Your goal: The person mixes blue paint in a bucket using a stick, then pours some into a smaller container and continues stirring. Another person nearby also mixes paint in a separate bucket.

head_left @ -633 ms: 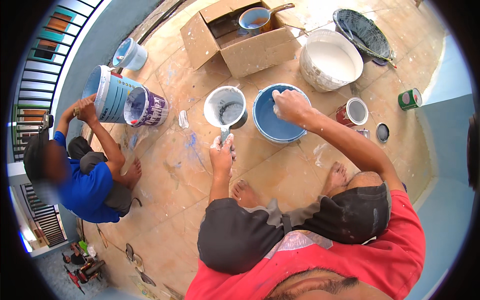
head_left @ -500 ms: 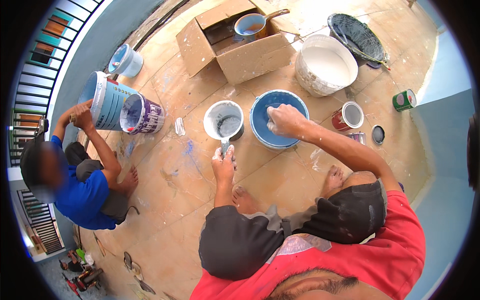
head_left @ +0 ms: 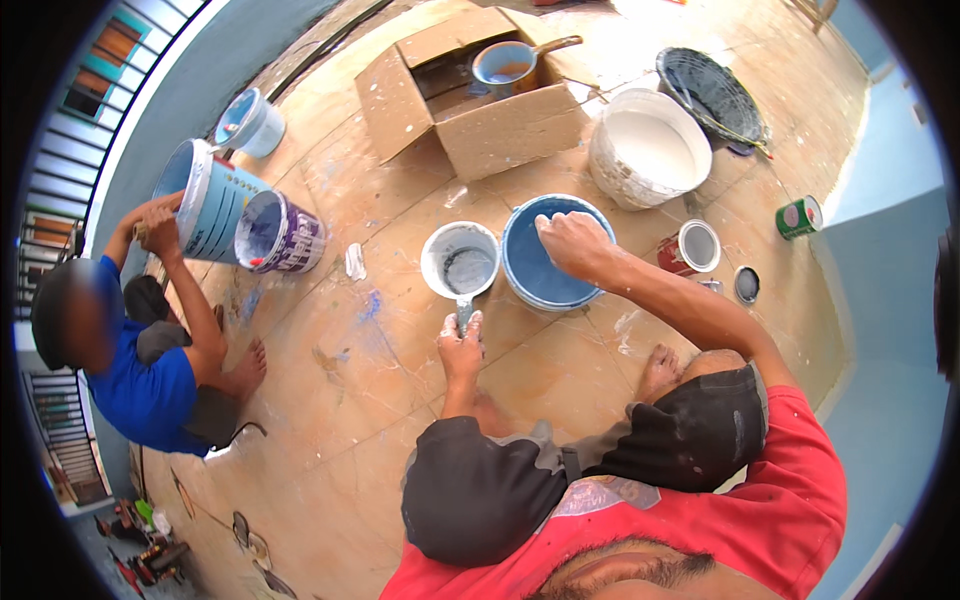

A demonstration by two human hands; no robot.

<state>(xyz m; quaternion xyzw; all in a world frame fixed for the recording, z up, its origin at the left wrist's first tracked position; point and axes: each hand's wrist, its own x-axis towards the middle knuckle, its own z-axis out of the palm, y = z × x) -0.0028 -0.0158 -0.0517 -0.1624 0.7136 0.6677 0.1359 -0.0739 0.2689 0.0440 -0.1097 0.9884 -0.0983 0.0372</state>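
Observation:
My left hand (head_left: 461, 347) is closed around the grey handle of a white dipper (head_left: 440, 277), whose inside is smeared with grey-blue residue. The dipper is close against the left side of a bucket (head_left: 548, 303) of blue paint (head_left: 535, 265). Over that bucket my right hand (head_left: 580, 245) is closed in a fist, knuckles up and speckled with paint. Whatever it grips, if anything, is hidden beneath the fingers.
Beyond stand a cardboard box (head_left: 510, 135) with another dipper (head_left: 505, 65), a white paint bucket (head_left: 625, 185) and a black basin (head_left: 715, 95). Cans (head_left: 690, 250) lie right. At left, a co-worker in blue (head_left: 150, 385) handles a tilted large bucket (head_left: 222, 205) beside a purple-labelled pail (head_left: 300, 240).
My left hand has brought the dipper slightly right, closer to the blue paint bucket. My right fist stays over the bucket, shifted a little. The whole view has tilted slightly.

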